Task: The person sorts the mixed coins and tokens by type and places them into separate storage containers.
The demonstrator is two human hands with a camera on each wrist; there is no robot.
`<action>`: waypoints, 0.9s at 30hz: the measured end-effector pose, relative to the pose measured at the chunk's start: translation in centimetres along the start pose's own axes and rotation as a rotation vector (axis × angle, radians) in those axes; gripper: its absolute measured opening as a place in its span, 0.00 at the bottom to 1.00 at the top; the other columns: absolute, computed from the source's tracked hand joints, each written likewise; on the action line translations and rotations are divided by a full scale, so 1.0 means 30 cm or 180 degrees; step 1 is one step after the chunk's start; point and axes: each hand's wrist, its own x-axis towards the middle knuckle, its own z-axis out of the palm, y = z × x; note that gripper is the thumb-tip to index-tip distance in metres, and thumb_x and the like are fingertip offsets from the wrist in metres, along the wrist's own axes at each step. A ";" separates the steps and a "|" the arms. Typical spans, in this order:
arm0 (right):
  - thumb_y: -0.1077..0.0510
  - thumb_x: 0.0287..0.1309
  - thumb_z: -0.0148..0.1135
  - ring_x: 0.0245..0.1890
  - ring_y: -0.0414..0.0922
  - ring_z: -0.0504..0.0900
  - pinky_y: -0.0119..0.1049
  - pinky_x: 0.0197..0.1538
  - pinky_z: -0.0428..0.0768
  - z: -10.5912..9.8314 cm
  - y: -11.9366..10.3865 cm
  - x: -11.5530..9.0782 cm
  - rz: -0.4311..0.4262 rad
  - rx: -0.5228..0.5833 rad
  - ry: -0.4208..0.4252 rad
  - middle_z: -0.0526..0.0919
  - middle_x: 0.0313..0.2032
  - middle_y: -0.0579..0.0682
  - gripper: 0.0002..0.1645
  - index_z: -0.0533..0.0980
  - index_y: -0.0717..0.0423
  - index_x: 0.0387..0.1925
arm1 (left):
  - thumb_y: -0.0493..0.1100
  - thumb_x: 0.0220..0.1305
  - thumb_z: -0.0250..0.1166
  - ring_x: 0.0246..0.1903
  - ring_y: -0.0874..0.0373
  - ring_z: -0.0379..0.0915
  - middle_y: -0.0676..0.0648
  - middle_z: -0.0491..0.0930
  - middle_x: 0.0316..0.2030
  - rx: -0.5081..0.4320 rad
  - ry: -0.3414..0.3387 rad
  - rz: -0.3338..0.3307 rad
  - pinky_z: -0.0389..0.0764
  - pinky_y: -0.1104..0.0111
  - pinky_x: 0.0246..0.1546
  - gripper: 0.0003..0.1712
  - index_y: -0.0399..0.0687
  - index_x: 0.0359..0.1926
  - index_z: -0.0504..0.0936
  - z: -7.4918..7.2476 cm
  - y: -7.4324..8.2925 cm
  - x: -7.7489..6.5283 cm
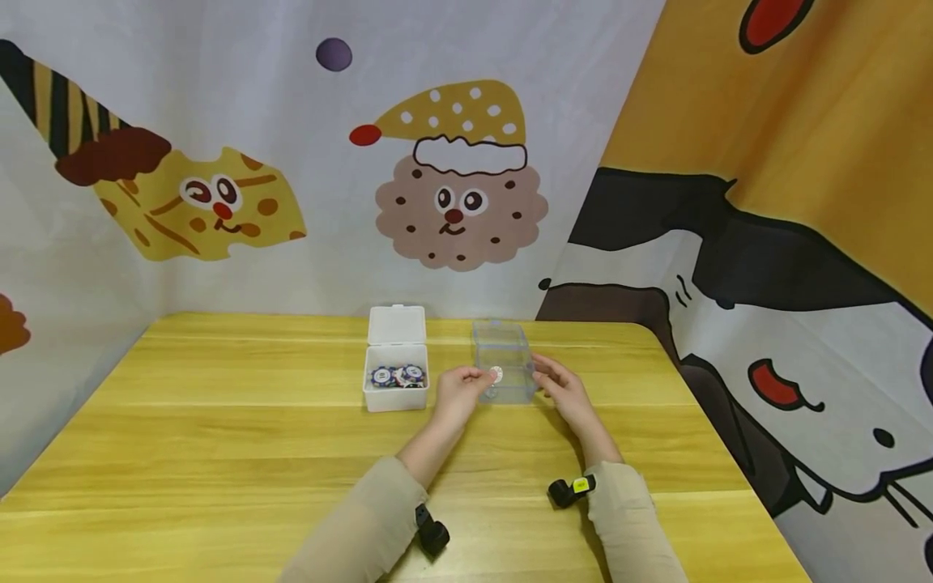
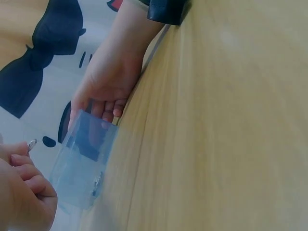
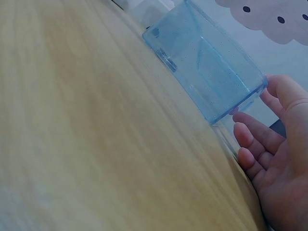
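Observation:
My left hand (image 1: 457, 394) pinches a small round white chip (image 1: 496, 375) between thumb and fingertip, over the left side of a clear plastic box (image 1: 516, 387). In the left wrist view only the thin shiny edge of this chip (image 2: 32, 145) shows. My right hand (image 1: 566, 396) is at the box's right side, its fingers touching the wall, with the lower fingers loosely bent in the right wrist view. Something small and dark (image 3: 167, 60) shows through the clear wall low down, blurred. The clear box's lid (image 1: 499, 332) stands raised at the back.
Left of my left hand stands a white box (image 1: 394, 401) with its lid (image 1: 397, 325) up. Several blue and white chips (image 1: 397, 376) lie in it. Both boxes are near the back of the wooden table (image 1: 240, 445). Behind hangs a printed curtain (image 1: 321, 275).

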 end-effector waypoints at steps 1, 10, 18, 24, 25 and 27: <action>0.58 0.69 0.53 0.48 0.55 0.76 0.48 0.46 0.74 0.000 0.000 0.000 0.0001 -0.0004 0.0005 0.72 0.60 0.63 0.27 0.66 0.60 0.66 | 0.39 0.54 0.71 0.29 0.58 0.72 0.47 0.82 0.26 -0.0005 0.0021 0.0001 0.75 0.69 0.31 0.09 0.34 0.29 0.84 0.005 0.000 0.004; 0.58 0.69 0.53 0.48 0.59 0.75 0.48 0.46 0.74 0.001 -0.002 -0.003 -0.0007 -0.0005 -0.0003 0.72 0.60 0.64 0.27 0.66 0.60 0.66 | 0.36 0.54 0.71 0.25 0.60 0.72 0.49 0.81 0.24 -0.0235 0.0151 -0.0060 0.73 0.72 0.26 0.07 0.34 0.28 0.84 0.028 -0.008 0.031; 0.58 0.69 0.53 0.50 0.61 0.74 0.50 0.46 0.74 0.001 -0.002 -0.005 0.0001 -0.0006 0.0005 0.71 0.60 0.64 0.27 0.65 0.60 0.67 | 0.39 0.52 0.73 0.27 0.50 0.77 0.51 0.81 0.22 -0.0333 0.0263 -0.0151 0.73 0.73 0.24 0.09 0.38 0.26 0.84 0.042 -0.015 0.052; 0.58 0.70 0.52 0.49 0.61 0.75 0.49 0.46 0.74 0.001 -0.002 -0.004 -0.0014 -0.0033 -0.0013 0.71 0.60 0.65 0.27 0.65 0.61 0.67 | 0.38 0.51 0.73 0.25 0.56 0.75 0.51 0.81 0.22 -0.0313 0.0366 -0.0132 0.73 0.73 0.25 0.07 0.37 0.26 0.84 0.046 -0.020 0.071; 0.58 0.70 0.52 0.49 0.61 0.75 0.49 0.46 0.74 0.001 -0.002 -0.004 -0.0014 -0.0038 -0.0011 0.71 0.60 0.65 0.27 0.65 0.60 0.67 | 0.37 0.51 0.73 0.25 0.58 0.74 0.51 0.81 0.22 -0.0321 0.0381 -0.0123 0.73 0.72 0.26 0.07 0.37 0.26 0.84 0.046 -0.020 0.074; 0.58 0.70 0.52 0.49 0.61 0.75 0.48 0.45 0.74 0.001 -0.003 -0.003 -0.0014 -0.0046 -0.0007 0.71 0.60 0.65 0.27 0.65 0.60 0.67 | 0.36 0.50 0.73 0.24 0.60 0.72 0.51 0.81 0.22 -0.0330 0.0423 -0.0104 0.73 0.72 0.27 0.07 0.36 0.26 0.84 0.047 -0.024 0.083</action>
